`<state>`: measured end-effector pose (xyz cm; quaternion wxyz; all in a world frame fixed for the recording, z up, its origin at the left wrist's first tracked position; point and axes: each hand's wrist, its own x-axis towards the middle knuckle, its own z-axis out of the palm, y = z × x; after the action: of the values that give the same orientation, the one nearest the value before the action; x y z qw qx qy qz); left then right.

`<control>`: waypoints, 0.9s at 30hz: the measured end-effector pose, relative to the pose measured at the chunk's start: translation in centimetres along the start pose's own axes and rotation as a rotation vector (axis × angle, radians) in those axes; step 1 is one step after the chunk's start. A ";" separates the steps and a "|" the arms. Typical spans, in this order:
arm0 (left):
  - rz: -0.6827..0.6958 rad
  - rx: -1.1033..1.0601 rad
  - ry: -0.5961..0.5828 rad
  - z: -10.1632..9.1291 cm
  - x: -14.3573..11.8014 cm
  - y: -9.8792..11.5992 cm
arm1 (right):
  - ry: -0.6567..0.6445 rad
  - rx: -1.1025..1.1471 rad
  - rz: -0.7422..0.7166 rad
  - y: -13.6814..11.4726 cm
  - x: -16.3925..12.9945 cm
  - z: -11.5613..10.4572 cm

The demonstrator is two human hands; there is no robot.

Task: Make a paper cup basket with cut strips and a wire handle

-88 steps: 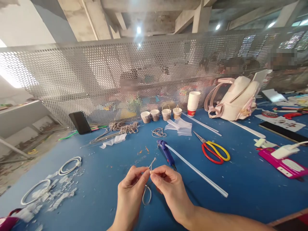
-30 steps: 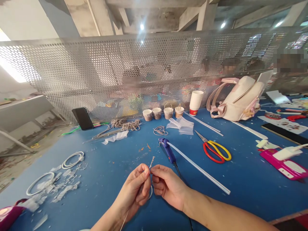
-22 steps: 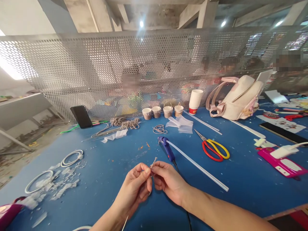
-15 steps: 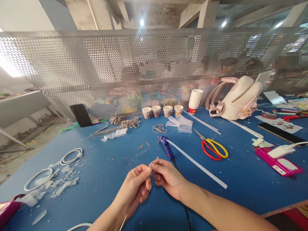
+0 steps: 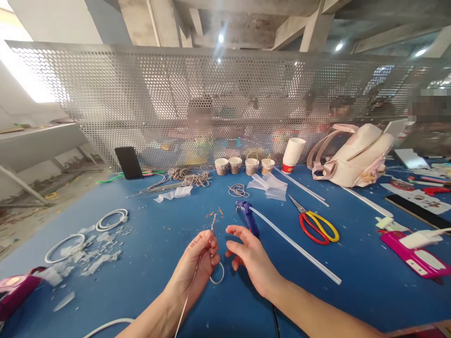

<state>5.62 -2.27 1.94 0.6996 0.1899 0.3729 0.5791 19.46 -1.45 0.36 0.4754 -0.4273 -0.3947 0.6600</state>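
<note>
The left hand (image 5: 197, 263) pinches a thin cord (image 5: 213, 224) in its grip, with a small loop hanging under the fingers. The right hand (image 5: 252, 256) is just beside it, fingers spread and holding nothing. Behind them on the blue surface (image 5: 352, 291) lie a blue glue gun (image 5: 248, 218) and scissors (image 5: 317, 225).

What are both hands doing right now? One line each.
Left hand: closed, pinching the twisted cord.
Right hand: open, holding nothing, beside the cord.
</note>
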 end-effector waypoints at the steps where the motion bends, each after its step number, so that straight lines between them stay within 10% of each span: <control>1: 0.017 -0.009 0.010 0.0 0.0 0.0 | 0.037 -0.081 -0.094 0.0 -0.3 -0.1; 4: 0.075 -0.007 0.031 0.1 -0.1 -0.4 | -0.021 -0.259 -0.267 0.0 -1.0 0.1; 8: 0.066 0.070 -0.001 0.4 -0.5 -1.6 | -0.240 -0.256 -0.145 0.4 -1.4 1.2; 20: 0.041 0.219 -0.046 0.6 -0.8 -1.9 | -0.231 0.035 0.045 0.8 -1.0 1.4; 27: 0.016 0.218 -0.070 0.3 -0.5 -0.2 | -0.081 -0.275 -0.211 -0.6 -0.9 -0.4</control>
<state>5.93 -2.72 2.11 0.6829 0.2879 0.4075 0.5336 20.19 -2.16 0.93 0.4628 -0.4176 -0.5430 0.5628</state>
